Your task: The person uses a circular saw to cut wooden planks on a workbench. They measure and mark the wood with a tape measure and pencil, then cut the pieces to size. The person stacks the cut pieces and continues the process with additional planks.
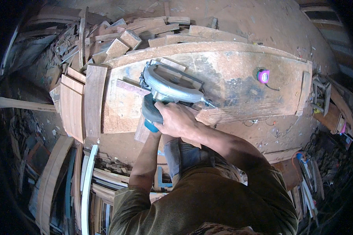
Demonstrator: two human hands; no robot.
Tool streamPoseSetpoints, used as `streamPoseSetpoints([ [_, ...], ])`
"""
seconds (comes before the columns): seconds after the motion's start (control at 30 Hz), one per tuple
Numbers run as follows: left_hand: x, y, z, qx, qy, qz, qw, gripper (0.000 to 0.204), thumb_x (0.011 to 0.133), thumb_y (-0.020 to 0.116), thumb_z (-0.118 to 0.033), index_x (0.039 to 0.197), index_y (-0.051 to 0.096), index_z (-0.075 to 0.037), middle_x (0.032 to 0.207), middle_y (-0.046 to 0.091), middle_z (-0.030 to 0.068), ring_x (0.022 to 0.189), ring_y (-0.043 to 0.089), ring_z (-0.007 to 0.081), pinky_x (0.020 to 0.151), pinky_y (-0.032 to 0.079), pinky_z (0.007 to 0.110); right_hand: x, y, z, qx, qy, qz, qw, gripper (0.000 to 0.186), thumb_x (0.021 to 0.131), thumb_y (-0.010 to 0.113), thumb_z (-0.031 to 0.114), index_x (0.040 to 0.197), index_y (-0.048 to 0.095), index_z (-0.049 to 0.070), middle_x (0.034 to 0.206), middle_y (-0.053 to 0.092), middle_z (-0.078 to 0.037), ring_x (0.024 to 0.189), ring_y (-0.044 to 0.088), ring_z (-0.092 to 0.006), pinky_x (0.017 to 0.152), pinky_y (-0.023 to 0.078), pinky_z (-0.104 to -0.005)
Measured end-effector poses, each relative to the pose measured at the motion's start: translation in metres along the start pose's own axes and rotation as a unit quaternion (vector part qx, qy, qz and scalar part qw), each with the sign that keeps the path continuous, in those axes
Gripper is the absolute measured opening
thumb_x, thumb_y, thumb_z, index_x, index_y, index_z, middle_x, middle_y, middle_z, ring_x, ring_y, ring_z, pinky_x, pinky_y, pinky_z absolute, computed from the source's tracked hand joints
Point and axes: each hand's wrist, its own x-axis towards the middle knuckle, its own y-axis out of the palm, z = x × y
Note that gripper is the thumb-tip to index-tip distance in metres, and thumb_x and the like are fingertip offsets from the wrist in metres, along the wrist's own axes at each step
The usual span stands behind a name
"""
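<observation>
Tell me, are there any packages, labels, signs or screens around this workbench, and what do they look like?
No packages, signs or screens show.
Tape measure: on the right part of the wooden workbench, apart from the saw; small, rounded, bright pink case with a darker patch on its face that may be a label, too small to tell.
Circular saw: on the bench under the right hand; silver guard, teal body; no label can be made out.

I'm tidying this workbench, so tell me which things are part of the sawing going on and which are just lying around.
In use:
- teal and silver circular saw, gripped by the right hand
- narrow reddish wood strip under the saw
- worn wooden bench top
- left hand, hidden beneath the right

Lying about:
- pink tape measure
- stacked brown planks
- heap of wood offcuts
</observation>
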Motion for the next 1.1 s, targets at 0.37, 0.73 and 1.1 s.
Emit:
streamPoseSetpoints([
  [0.37,-0.006,0.011,0.003,0.013,-0.011,0.009,1.000,0.078,0.093,0.059,-0.037,0.156,0.030,-0.001,0.157,0.034,0.0246,0.145,0.033,0.0435,0.117,0.027,0.061,-0.017,0.001,-0.004,-0.004,0.020,-0.019,1.000,0.054,0.083,0.078,0.025,0.125,0.058,-0.002,0.098,0.072,-0.027,0.094,0.071,-0.0445,0.084,0.057,-0.0520],
  [0.73,0.004,-0.010,-0.011,-0.053,0.007,-0.008,0.999,0.078,0.095,0.058,-0.036,0.156,0.030,0.001,0.157,0.033,0.0268,0.144,0.033,0.0463,0.119,0.022,0.062,-0.024,0.003,-0.014,0.004,0.013,-0.038,0.999,0.052,0.082,0.077,0.026,0.122,0.059,0.000,0.096,0.071,-0.026,0.093,0.071,-0.0431,0.083,0.056,-0.0510],
  [1.1,0.002,-0.003,-0.003,-0.019,0.012,0.016,1.000,0.079,0.095,0.060,-0.039,0.156,0.031,0.002,0.158,0.032,0.0268,0.143,0.032,0.0478,0.118,0.022,0.063,0.001,0.005,0.004,0.008,0.017,-0.025,0.999,0.056,0.081,0.078,0.026,0.127,0.060,-0.001,0.097,0.072,-0.027,0.090,0.072,-0.0447,0.081,0.058,-0.0517],
])
